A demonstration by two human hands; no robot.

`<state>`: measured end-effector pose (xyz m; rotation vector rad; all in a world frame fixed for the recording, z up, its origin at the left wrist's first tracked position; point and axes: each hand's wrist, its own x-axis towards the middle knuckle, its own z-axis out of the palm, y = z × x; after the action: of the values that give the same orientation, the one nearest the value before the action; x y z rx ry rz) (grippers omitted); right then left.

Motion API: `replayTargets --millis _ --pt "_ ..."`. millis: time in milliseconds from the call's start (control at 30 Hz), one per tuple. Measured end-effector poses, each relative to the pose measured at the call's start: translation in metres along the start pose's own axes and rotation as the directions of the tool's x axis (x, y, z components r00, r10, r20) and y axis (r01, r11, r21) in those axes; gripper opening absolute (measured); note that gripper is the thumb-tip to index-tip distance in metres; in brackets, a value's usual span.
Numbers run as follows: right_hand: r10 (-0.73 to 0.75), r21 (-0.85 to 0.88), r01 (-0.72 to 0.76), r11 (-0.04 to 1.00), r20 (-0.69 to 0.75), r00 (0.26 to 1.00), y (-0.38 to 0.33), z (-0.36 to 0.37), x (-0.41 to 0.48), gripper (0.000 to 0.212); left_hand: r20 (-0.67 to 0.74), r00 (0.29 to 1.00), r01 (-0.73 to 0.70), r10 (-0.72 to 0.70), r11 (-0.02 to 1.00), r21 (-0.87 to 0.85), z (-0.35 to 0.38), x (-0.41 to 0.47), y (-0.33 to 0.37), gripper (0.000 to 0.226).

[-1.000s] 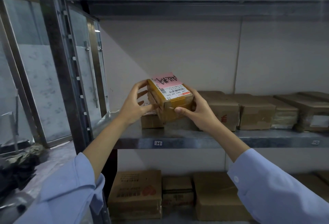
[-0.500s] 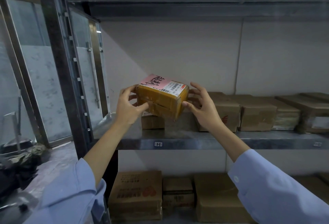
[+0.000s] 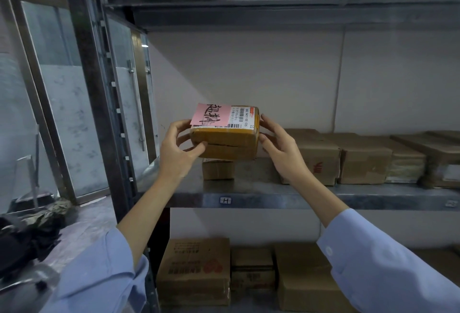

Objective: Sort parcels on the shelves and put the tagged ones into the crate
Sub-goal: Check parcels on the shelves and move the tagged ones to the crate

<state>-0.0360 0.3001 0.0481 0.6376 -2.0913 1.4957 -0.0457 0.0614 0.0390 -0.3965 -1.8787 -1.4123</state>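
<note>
A small parcel (image 3: 225, 142) wrapped in yellow-brown tape, with a pink handwritten tag and a white barcode label on top, is held level in front of the middle shelf (image 3: 273, 199). My left hand (image 3: 178, 149) grips its left end, thumb across the front. My right hand (image 3: 281, 149) holds its right end with spread fingers. The parcel hovers just above a smaller brown box (image 3: 217, 169) standing on the shelf. No crate is in view.
A row of brown cardboard parcels (image 3: 363, 160) lines the middle shelf to the right. More boxes (image 3: 196, 269) stand on the shelf below. A steel upright (image 3: 99, 103) rises at left, with glass doors and dark bags (image 3: 27, 230) beyond it.
The parcel has been turned from tilted, label toward me, to level with the long side facing me. My hands shifted to its two ends.
</note>
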Motion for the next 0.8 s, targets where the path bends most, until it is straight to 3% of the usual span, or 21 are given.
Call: replayTargets --millis 133,533,633,800 --pt "0.035 0.079 -0.035 0.996 0.007 0.999 -0.002 0.005 -0.001 0.043 0.017 1.000 -0.016 0.015 0.997 0.070 -0.004 -0.003 0.000 0.059" --pt "0.012 0.095 -0.015 0.995 0.036 0.999 -0.008 0.011 -0.001 0.079 0.059 0.997 -0.051 0.050 0.998 0.028 -0.019 -0.014 0.007 0.056" --pt "-0.008 0.052 0.008 0.999 -0.013 1.000 -0.007 0.014 0.000 0.090 0.124 0.991 -0.040 0.043 0.999 -0.021 -0.018 -0.017 0.010 0.055" --pt "-0.030 0.054 0.034 0.998 -0.072 0.997 -0.001 0.011 0.000 0.090 0.200 0.979 -0.023 0.038 0.997 -0.073 -0.023 -0.015 0.009 0.052"
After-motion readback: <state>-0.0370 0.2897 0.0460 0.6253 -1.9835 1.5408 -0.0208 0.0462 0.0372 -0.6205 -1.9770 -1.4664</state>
